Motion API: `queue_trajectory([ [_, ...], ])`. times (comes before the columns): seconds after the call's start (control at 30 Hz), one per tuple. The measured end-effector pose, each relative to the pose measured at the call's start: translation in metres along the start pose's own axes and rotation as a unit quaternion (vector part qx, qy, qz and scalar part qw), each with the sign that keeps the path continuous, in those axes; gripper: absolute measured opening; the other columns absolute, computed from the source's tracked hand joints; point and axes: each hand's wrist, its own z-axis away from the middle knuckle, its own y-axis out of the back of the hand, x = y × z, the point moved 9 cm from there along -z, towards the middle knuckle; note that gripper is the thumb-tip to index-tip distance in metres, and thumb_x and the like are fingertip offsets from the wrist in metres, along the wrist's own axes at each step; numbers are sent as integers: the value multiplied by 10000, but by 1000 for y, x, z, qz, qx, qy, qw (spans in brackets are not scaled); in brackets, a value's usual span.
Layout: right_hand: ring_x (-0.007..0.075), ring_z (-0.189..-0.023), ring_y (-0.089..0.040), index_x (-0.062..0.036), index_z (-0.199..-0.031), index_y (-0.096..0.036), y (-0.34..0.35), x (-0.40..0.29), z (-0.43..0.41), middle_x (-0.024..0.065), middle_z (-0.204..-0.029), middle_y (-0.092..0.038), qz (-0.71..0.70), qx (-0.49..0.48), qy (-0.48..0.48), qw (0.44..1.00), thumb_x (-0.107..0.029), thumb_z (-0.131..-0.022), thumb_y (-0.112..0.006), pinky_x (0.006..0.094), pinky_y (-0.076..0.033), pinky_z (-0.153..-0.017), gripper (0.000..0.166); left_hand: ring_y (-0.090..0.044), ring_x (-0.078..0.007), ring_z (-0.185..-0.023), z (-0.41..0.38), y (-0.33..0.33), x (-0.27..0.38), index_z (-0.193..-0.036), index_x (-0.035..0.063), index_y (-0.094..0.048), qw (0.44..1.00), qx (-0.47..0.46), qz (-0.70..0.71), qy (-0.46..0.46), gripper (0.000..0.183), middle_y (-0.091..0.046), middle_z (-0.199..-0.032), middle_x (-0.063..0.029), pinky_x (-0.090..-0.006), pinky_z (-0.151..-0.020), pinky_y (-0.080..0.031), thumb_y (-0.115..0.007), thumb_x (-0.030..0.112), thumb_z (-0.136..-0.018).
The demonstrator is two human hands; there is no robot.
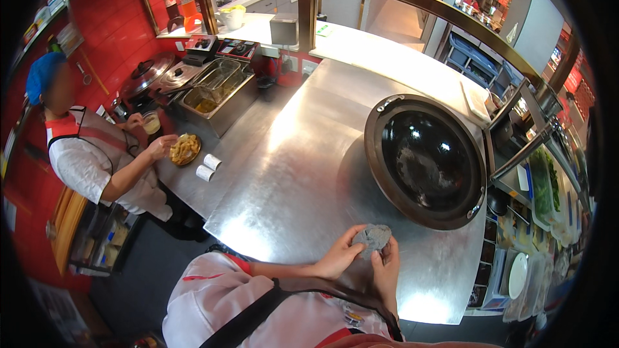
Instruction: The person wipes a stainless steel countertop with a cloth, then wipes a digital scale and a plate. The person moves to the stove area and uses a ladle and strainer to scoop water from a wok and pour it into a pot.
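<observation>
Both of my hands hold a round grey scouring pad [371,240], apparently of metal mesh, just above the stainless-steel table [295,198]. My left hand [341,253] grips its left side with thumb and fingers. On the opposite side, the fingers of my right hand [386,263] close round the edge of the pad. Beyond my hands, a large black wok [425,159] rests on the table, tilted, with its inside facing me. It has a wide brown rim, metal loop handles and dull, scuffed patches on its bottom. Neither hand touches the wok.
At left, a co-worker [96,150] holds a cup and reaches to a plate of food [185,149]. Two white paper cups [209,167] lie nearby. A deep fryer [215,96] stands behind. On my right are food containers [544,188] and a metal rack [522,150].
</observation>
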Motion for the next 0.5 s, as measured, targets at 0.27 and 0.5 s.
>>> queue_trajectory([
  [0.27, 189, -1123, -542, -4, -1267, -437, 15, 10, 1, 114, -1220, -555, -6, 50, -33, 998, 24, -868, -585, 320, -412, -987, 427, -465, -149, -1227, 2, -14, 14, -1380, 35, -417, 996, -58, -25, -67, 466, -507, -1317, -73, -277, -1033, -372, -507, -2, -924],
  [0.5, 189, -1078, -535, -20, -1208, -456, 43, 6, 5, 102, -1158, -560, -86, 189, 16, 978, 30, -859, -559, 326, -396, -977, 367, -481, -142, -1204, -1, -11, 14, -1308, 32, -470, 994, -42, -29, -94, 378, -521, -1271, -77, -284, -1048, -363, -570, 54, -945],
])
